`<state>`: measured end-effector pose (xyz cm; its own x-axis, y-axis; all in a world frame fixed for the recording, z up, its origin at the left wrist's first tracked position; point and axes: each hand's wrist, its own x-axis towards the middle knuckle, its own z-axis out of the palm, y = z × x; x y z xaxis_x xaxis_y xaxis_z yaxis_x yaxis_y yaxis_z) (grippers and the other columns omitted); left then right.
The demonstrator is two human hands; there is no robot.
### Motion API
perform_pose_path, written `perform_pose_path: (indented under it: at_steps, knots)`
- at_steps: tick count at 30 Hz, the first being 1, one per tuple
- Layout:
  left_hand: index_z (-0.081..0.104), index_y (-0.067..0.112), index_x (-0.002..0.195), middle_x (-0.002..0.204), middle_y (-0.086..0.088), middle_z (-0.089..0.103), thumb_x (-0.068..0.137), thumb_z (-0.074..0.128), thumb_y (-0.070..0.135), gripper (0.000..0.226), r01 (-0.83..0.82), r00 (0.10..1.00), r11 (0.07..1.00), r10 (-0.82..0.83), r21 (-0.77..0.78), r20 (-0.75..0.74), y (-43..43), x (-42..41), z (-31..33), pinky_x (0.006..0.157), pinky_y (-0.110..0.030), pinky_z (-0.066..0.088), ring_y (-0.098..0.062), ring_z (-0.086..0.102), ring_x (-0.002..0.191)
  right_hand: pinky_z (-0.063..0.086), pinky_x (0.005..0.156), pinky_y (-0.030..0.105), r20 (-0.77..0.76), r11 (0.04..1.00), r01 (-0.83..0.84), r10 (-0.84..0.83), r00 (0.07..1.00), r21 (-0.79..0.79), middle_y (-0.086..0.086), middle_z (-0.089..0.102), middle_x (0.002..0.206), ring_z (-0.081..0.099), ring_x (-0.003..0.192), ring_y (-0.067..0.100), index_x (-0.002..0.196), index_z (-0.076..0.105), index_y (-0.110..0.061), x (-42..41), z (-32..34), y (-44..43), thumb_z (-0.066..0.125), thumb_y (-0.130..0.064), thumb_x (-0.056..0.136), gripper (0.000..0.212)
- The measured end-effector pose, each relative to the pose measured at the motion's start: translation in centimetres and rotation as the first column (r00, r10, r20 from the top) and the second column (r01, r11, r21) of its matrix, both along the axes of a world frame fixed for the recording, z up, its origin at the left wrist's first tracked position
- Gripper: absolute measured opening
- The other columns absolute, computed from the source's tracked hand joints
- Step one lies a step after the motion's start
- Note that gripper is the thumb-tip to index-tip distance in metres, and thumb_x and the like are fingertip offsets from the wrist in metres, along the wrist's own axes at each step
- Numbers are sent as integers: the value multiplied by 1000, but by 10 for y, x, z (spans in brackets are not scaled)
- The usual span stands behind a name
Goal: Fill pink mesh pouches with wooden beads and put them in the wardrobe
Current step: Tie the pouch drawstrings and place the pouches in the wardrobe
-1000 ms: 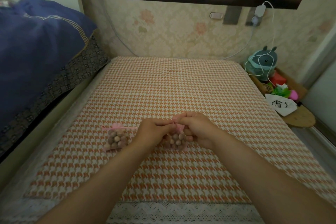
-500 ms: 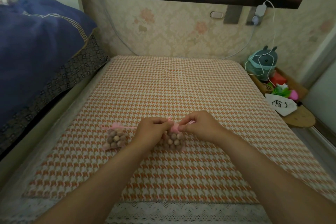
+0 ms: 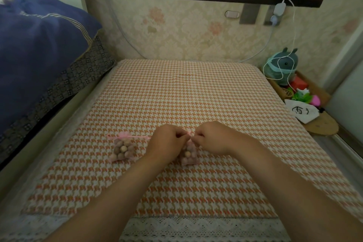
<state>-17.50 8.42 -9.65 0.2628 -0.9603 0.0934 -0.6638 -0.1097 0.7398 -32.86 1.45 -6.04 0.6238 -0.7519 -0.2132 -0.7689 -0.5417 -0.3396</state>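
Nearest, a lace trim (image 3: 196, 226) edges the bench (image 3: 196, 94), which is covered in orange houndstooth weave. Beyond it our forearms converge. Our left hand (image 3: 169, 140) and right hand (image 3: 213, 138) are both curled, each pinching an end of the pink drawstring (image 3: 189, 133) at the neck of a pink mesh pouch (image 3: 191, 160). The pouch lies on the bench between the hands, packed with wooden beads (image 3: 187, 154). Just left of our left hand lies a second pouch (image 3: 123, 149), also bead-filled, its neck gathered and its ribbon (image 3: 137, 137) trailing rightward. Farther off, a blue quilt (image 3: 39, 49) is heaped at the left. At the far right, a grey plush toy (image 3: 283, 65) sits looped in a white cable (image 3: 292, 31).
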Motion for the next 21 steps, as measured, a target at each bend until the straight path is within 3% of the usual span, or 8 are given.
perform_pose_path:
  at_steps: [3, 6, 8, 10, 12, 14, 18, 21]
  knots:
    - [81, 27, 86, 75, 13, 73, 92, 68, 30, 15, 20, 997, 1000, -22, 23, 69, 0, 2, 3, 61, -19, 47, 0, 63, 67, 53, 90, 36, 1, 996, -75, 75, 997, 57, -14, 66, 105, 63, 99, 12, 99, 67, -30, -4, 17, 8, 42, -27, 105, 26]
    - [82, 24, 86, 76, 4, 76, 91, 69, 30, 16, 69, 988, 997, -71, 20, 136, -3, 4, 7, 66, -30, 54, -12, 67, 69, 54, 84, 40, 16, 979, -162, 165, 986, -120, -13, 70, 100, 63, 92, 11, 103, 72, -33, -4, 24, 11, 47, -29, 103, 26]
    - [82, 24, 89, 72, 9, 73, 88, 72, 29, 12, 109, 981, 994, -108, 3, 163, -4, 6, 7, 65, -27, 50, -4, 63, 66, 55, 78, 36, 117, 962, -169, 197, 973, -214, -15, 72, 88, 64, 83, 5, 94, 76, -34, -3, 25, 11, 55, -28, 98, 22]
    - [83, 26, 86, 60, 17, 66, 84, 78, 31, 8, 164, 984, 986, -161, -36, 78, -3, 8, 4, 60, -17, 45, 3, 60, 60, 53, 74, 24, 281, 974, -97, 154, 947, -206, -19, 72, 83, 65, 79, -1, 89, 79, -34, -4, 23, 10, 65, -27, 94, 16]
    - [83, 27, 82, 67, 16, 72, 82, 80, 32, 6, 229, 972, 969, -233, -93, -32, -1, 8, -2, 65, -19, 51, 3, 66, 67, 49, 69, 15, 424, 993, 9, 42, 905, -116, -19, 72, 79, 64, 75, -5, 86, 80, -31, -5, 19, 8, 76, -25, 88, 8]
    - [83, 27, 80, 76, 14, 77, 82, 80, 31, 5, 248, 957, 958, -265, -145, -117, 3, 6, -6, 72, -20, 54, 1, 70, 74, 51, 60, 19, 510, 995, 88, -100, 855, 47, -12, 73, 74, 64, 60, -2, 80, 79, -25, -7, 11, 5, 81, -21, 84, 6]
    - [83, 21, 81, 78, 10, 78, 81, 79, 32, 11, 138, 950, 971, -185, -195, -252, 4, 0, -7, 71, -21, 55, -5, 72, 75, 52, 55, 27, 512, 974, 146, -215, 832, 171, -6, 75, 73, 61, 49, -1, 74, 78, -22, -14, 2, 0, 85, -23, 80, 10]
    - [81, 15, 77, 73, 6, 77, 85, 77, 24, 13, 70, 921, 982, -131, -175, -368, 2, -2, -7, 70, -20, 54, -5, 70, 71, 55, 65, 26, 514, 976, 142, -209, 832, 167, -11, 75, 76, 67, 65, -3, 73, 79, -25, -18, 3, -1, 86, -27, 79, 10]
